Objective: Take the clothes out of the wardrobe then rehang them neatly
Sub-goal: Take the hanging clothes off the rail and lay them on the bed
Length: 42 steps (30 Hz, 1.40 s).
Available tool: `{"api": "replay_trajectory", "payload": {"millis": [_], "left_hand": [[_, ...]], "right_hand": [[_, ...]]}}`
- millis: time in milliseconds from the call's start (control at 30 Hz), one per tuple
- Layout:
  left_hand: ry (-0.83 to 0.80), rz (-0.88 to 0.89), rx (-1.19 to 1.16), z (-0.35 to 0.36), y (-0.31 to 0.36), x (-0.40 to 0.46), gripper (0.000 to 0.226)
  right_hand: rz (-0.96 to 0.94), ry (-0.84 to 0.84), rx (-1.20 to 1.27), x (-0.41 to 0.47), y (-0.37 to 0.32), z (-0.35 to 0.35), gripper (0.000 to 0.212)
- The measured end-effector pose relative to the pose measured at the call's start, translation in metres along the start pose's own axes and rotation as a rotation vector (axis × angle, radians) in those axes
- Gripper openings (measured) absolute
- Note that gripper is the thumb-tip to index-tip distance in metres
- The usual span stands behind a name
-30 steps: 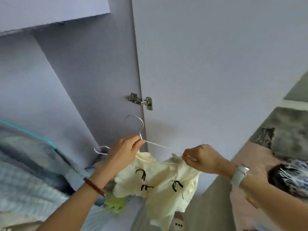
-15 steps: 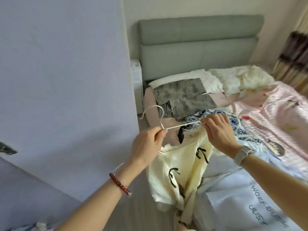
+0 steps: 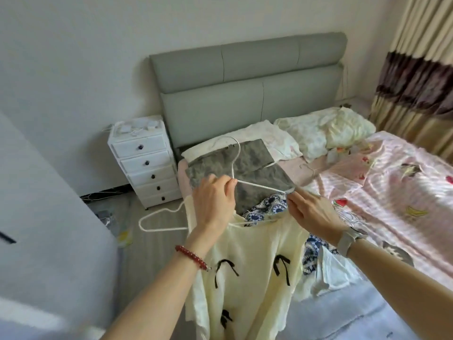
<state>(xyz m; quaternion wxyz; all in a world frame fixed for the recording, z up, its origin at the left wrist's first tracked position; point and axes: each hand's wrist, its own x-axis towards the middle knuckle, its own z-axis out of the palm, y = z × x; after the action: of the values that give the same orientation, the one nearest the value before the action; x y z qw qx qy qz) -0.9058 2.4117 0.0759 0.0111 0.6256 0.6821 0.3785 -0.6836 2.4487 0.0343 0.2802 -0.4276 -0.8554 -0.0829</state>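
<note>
A grey padded headboard (image 3: 247, 87) fills the upper centre of the frame, against a pale wall. Left of it stands a white chest of five drawers (image 3: 144, 163) with dark knobs and small white items on top. Two crumpled pale pillows (image 3: 323, 133) lie below the headboard. A pink striped bedsheet (image 3: 392, 182) covers the right side. Beige curtains with a brown band (image 3: 416, 77) hang at far right.

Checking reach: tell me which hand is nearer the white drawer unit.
Left. The left hand holds the hanger just right of the drawer unit; the right hand is farther right.
</note>
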Motion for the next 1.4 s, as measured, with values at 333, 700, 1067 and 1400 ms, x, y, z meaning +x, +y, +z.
{"api": "replay_trajectory", "payload": {"millis": [333, 700, 1067, 1400], "left_hand": [[0.365, -0.034, 0.150, 0.015, -0.010, 0.144, 0.041], [-0.091, 0.016, 0.161, 0.136, -0.114, 0.281, 0.079], [-0.696, -0.193, 0.358, 0.368, -0.274, 0.306, 0.107], [-0.810, -0.166, 0.332, 0.414, -0.349, 0.329, 0.065]], "right_hand": [[0.276, 0.111, 0.298, 0.155, -0.001, 0.050, 0.022], [0.790, 0.312, 0.836, 0.375, 0.091, 0.153, 0.028], [1.100, -0.033, 0.571, 0.379, 0.252, 0.396, 0.029], [0.936, -0.191, 0.389, 0.334, 0.322, 0.474, 0.015]]}}
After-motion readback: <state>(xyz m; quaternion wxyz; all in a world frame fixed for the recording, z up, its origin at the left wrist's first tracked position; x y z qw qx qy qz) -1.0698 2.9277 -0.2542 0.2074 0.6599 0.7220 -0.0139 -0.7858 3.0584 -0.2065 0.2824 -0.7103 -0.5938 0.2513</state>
